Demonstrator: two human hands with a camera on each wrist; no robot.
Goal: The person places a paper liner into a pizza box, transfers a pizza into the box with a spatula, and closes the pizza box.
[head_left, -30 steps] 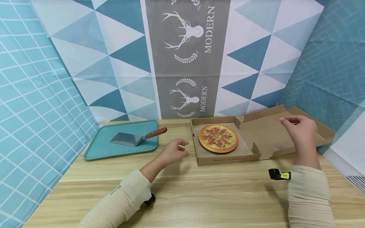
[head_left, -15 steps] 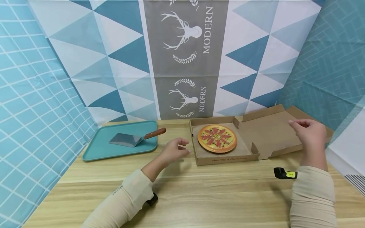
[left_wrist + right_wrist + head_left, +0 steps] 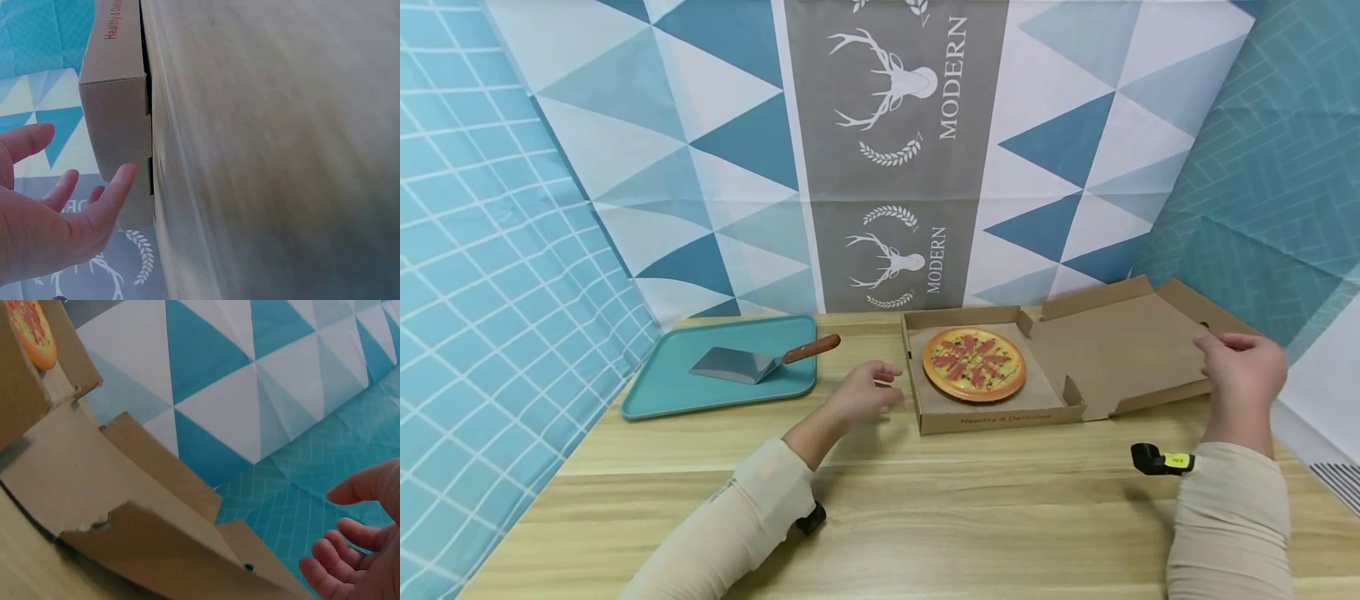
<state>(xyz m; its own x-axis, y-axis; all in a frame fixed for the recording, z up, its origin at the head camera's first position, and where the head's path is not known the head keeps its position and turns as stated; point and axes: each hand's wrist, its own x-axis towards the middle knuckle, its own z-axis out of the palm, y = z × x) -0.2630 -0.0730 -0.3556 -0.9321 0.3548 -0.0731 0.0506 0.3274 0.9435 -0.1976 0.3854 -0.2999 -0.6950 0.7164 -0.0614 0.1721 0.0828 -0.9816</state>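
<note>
A pizza (image 3: pixel 974 364) with red strips on top lies in the base of a cardboard pizza box (image 3: pixel 1000 421), whose lid (image 3: pixel 1097 350) is folded back to the right. My left hand (image 3: pixel 868 392) hovers just left of the box, fingers loosely bent and apart from each other, holding nothing. In the left wrist view its fingertips (image 3: pixel 125 178) overlap the box's side wall. Over the lid's right end is my right hand (image 3: pixel 1243 371); in the right wrist view its thumb and fingers (image 3: pixel 334 562) are relaxed, with a gap between them and nothing held.
On the left a teal tray (image 3: pixel 647 400) carries a metal spatula (image 3: pixel 730 365) with a wooden handle (image 3: pixel 811 349). Patterned cloth walls (image 3: pixel 895 167) rise behind and beside the wooden table (image 3: pixel 970 517).
My right hand has moved to the right, toward the outer end of the lid. My left hand has shifted only slightly. Pizza, box and tray stay in place.
</note>
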